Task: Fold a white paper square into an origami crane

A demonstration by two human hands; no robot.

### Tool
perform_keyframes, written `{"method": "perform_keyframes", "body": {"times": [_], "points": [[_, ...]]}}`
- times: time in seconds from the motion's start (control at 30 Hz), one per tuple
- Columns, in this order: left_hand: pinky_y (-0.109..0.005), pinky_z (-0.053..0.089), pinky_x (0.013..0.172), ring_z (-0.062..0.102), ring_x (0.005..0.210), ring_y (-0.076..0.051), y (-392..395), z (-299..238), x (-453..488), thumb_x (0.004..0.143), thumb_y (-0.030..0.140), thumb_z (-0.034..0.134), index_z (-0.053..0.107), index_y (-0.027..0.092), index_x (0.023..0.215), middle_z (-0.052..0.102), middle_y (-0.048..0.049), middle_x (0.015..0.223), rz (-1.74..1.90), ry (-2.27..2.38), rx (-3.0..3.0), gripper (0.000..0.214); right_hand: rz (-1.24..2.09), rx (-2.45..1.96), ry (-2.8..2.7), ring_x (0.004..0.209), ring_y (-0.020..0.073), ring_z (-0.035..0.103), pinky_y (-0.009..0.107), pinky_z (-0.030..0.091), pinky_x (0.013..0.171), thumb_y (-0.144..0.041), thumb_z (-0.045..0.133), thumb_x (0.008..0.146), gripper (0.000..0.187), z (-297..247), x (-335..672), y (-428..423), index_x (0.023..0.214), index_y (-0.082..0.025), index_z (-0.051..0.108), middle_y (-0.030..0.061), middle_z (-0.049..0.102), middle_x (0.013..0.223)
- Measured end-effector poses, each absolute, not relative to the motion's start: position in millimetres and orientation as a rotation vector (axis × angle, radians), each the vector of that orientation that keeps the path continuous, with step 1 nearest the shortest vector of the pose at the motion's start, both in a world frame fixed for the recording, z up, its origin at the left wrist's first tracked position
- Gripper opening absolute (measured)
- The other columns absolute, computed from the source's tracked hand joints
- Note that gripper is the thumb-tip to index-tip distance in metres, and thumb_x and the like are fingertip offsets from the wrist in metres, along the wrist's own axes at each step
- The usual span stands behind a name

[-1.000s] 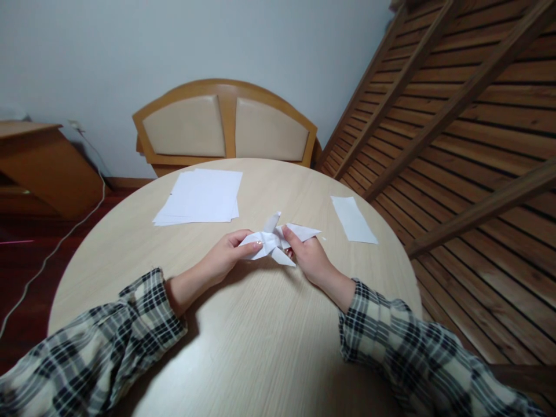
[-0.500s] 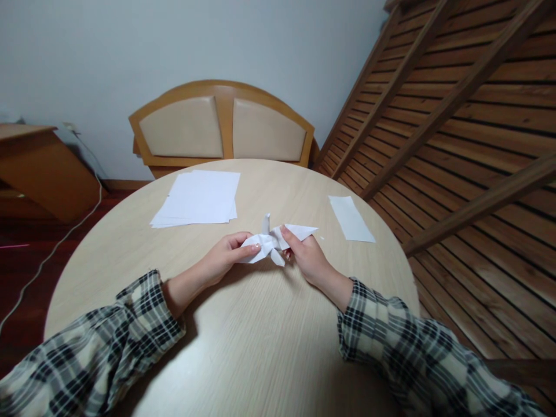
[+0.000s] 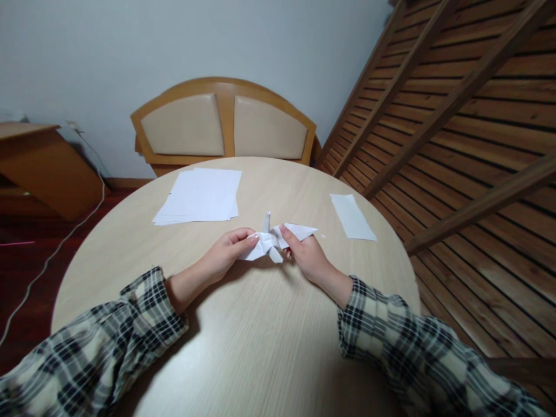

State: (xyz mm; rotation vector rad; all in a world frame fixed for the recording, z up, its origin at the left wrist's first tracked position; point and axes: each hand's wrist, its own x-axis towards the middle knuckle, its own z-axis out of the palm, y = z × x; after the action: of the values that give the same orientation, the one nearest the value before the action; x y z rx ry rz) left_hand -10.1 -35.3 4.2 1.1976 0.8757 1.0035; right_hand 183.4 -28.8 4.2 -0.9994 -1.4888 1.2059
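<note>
A white folded paper figure (image 3: 273, 238) with pointed flaps is held just above the round light-wood table (image 3: 243, 347), near its middle. My left hand (image 3: 226, 256) pinches its left flap between thumb and fingers. From the other side my right hand (image 3: 304, 255) grips the right part, thumb on top. One narrow point of the figure stands upright between the hands. Both forearms in plaid sleeves rest on the table.
A stack of white sheets (image 3: 200, 196) lies at the far left of the table, a single narrow white slip (image 3: 353, 217) at the far right. A wooden chair (image 3: 223, 128) stands behind the table. Slatted wooden panelling (image 3: 469, 145) rises on the right; a cable (image 3: 56, 249) trails over the floor at left.
The paper figure has been worked slightly between my fingers; its upright point now stands straighter and the lower flap is drawn in. Both hands stay in place.
</note>
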Motion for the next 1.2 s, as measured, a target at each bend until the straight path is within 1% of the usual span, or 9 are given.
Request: {"method": "perform_keyframes", "body": {"times": [0.13,0.3,0.43,0.53,0.7,0.83,0.97,1.07,1.2], "points": [[-0.024,0.035,0.057,0.048,0.060,-0.011,-36.0,3.3,-8.7,0.079,0.038,0.070,0.063,0.014,0.078,0.057,-0.0007,0.069,1.031,0.841,1.169,0.025,1.208,-1.025,-1.478,0.053,0.0124,0.046,0.028,0.035,0.053,-0.067,0.053,0.086,0.049,3.9,182.1,-30.4,0.067,-0.022,0.052,-0.0028,0.050,0.057],[-0.022,0.035,0.056,0.047,0.060,-0.011,-35.5,3.7,-7.2,0.075,0.037,0.073,0.059,0.016,0.073,0.055,0.0010,0.067,1.102,0.817,1.076,0.025,1.194,-1.004,-1.490,0.058,0.0134,0.050,0.029,0.039,0.058,-0.066,0.053,0.086,0.047,3.5,180.8,-31.0,0.070,-0.022,0.055,-0.0017,0.054,0.062],[-0.024,0.036,0.057,0.048,0.062,-0.012,-34.0,3.3,-7.4,0.078,0.037,0.070,0.060,0.016,0.074,0.056,-0.0003,0.069,1.116,0.862,1.132,0.024,1.164,-1.013,-1.481,0.056,0.0127,0.048,0.028,0.037,0.056,-0.063,0.054,0.087,0.045,3.6,182.0,-30.8,0.070,-0.022,0.053,-0.0027,0.051,0.060],[-0.025,0.035,0.056,0.046,0.061,-0.013,-34.4,4.7,-8.0,0.080,0.041,0.066,0.061,0.015,0.071,0.056,-0.0010,0.067,1.116,0.914,1.232,0.028,1.156,-1.005,-1.479,0.054,0.0123,0.046,0.028,0.035,0.054,-0.063,0.054,0.087,0.045,5.2,183.0,-31.0,0.069,-0.022,0.053,-0.0034,0.050,0.058],[-0.022,0.031,0.054,0.046,0.059,-0.010,-36.9,7.7,-9.3,0.071,0.041,0.076,0.066,0.012,0.077,0.058,-0.0001,0.067,0.978,0.906,1.297,0.031,1.170,-1.002,-1.470,0.054,0.0121,0.046,0.028,0.035,0.054,-0.064,0.058,0.084,0.046,8.0,182.8,-31.9,0.067,-0.021,0.052,-0.0033,0.050,0.058],[-0.023,0.034,0.057,0.049,0.061,-0.011,-37.6,7.5,-10.2,0.069,0.042,0.078,0.067,0.012,0.079,0.061,-0.0009,0.070,0.953,0.874,1.249,0.034,1.325,-0.963,-1.345,0.052,0.0112,0.044,0.027,0.032,0.049,-0.066,0.060,0.081,0.048,6.3,180.6,-31.6,0.067,-0.021,0.053,-0.0029,0.051,0.058],[-0.023,0.034,0.059,0.049,0.062,-0.011,-37.3,6.3,-11.3,0.069,0.040,0.079,0.066,0.012,0.080,0.061,-0.0008,0.071,0.957,0.854,1.245,0.033,1.534,-0.890,-1.137,0.052,0.0104,0.043,0.025,0.028,0.047,-0.063,0.070,0.073,0.045,6.7,178.1,-32.2,0.072,-0.020,0.056,-0.0029,0.053,0.062],[-0.023,0.033,0.058,0.048,0.060,-0.010,-37.4,5.8,-11.6,0.070,0.041,0.078,0.065,0.013,0.080,0.060,-0.0001,0.070,0.947,0.832,1.246,0.033,1.622,-0.850,-1.052,0.052,0.0099,0.043,0.025,0.028,0.047,-0.060,0.076,0.069,0.044,8.8,177.0,-33.2,0.073,-0.020,0.057,-0.0034,0.053,0.063],[-0.023,0.034,0.058,0.048,0.060,-0.010,-38.3,5.5,-11.4,0.071,0.043,0.077,0.065,0.013,0.082,0.060,0.0001,0.071,0.934,0.799,1.250,0.035,1.701,-0.846,-0.936,0.052,0.0113,0.043,0.026,0.029,0.048,-0.066,0.072,0.069,0.048,9.9,176.1,-32.4,0.071,-0.021,0.056,-0.0029,0.053,0.061]]}}
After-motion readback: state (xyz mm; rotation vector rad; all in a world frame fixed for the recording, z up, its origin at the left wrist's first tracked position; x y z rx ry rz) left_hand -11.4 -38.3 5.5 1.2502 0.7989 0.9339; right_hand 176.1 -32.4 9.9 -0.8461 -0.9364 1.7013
